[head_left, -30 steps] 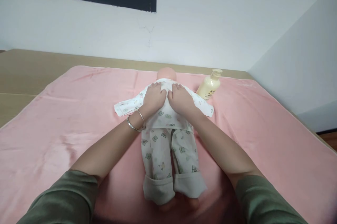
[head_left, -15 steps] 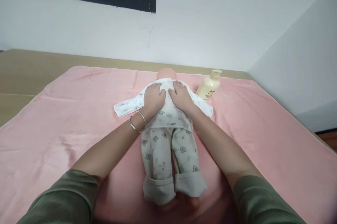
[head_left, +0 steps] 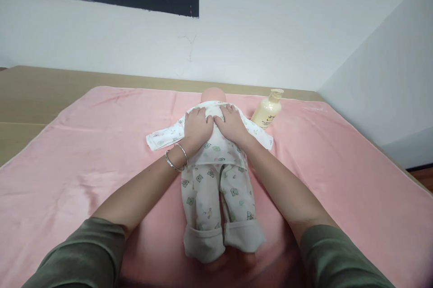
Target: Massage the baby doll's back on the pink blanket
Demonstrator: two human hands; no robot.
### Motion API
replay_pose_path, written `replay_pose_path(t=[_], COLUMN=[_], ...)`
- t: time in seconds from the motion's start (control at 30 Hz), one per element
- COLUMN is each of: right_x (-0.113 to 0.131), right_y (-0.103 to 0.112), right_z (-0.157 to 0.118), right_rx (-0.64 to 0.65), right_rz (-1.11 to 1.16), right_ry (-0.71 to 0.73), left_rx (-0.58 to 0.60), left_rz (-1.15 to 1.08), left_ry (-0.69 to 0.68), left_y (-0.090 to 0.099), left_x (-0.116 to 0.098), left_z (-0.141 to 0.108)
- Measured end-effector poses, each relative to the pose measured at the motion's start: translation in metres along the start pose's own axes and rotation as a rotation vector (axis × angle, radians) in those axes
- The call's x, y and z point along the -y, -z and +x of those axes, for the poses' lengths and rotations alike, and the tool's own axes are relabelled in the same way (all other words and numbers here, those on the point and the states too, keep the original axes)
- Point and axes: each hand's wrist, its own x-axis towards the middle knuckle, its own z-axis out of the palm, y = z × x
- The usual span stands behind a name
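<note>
A baby doll (head_left: 217,155) lies stretched out, apparently face down, its head at the far end. It wears a white printed top and matching trousers (head_left: 206,193) with turned-up cuffs. My left hand (head_left: 198,126) rests flat on the left of the doll's upper back, fingers extended; two silver bangles (head_left: 176,157) circle that wrist. On the right of the upper back lies my right hand (head_left: 232,123), also flat, its thumb close to the left thumb. Both sleeves of the top spread outward. The doll's face is hidden.
A cream pump bottle (head_left: 268,110) stands beside the doll's right-hand sleeve. Under everything spreads a pink cloth (head_left: 111,144) on a wooden table (head_left: 43,85). White walls (head_left: 257,22) rise behind and to the right, with a dark-framed window (head_left: 182,4) at upper left.
The right thumb has shifted slightly left, nearer the left thumb. Both hands remain on the doll's back. The camera view has moved very slightly.
</note>
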Motion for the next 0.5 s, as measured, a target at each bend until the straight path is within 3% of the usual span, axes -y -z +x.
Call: replay_pose_path(t=[0.37, 0.5], right_x=[0.008, 0.018], right_y=[0.01, 0.013], right_z=[-0.004, -0.011], right_rx=[0.101, 0.141], right_rz=[-0.004, -0.047], right_ry=[-0.06, -0.121], left_rx=[0.122, 0.145], left_rz=[0.155, 0.126], left_ry=[-0.094, -0.199], left_y=[0.009, 0.019], left_x=[-0.022, -0.025], left_z=[-0.026, -0.021])
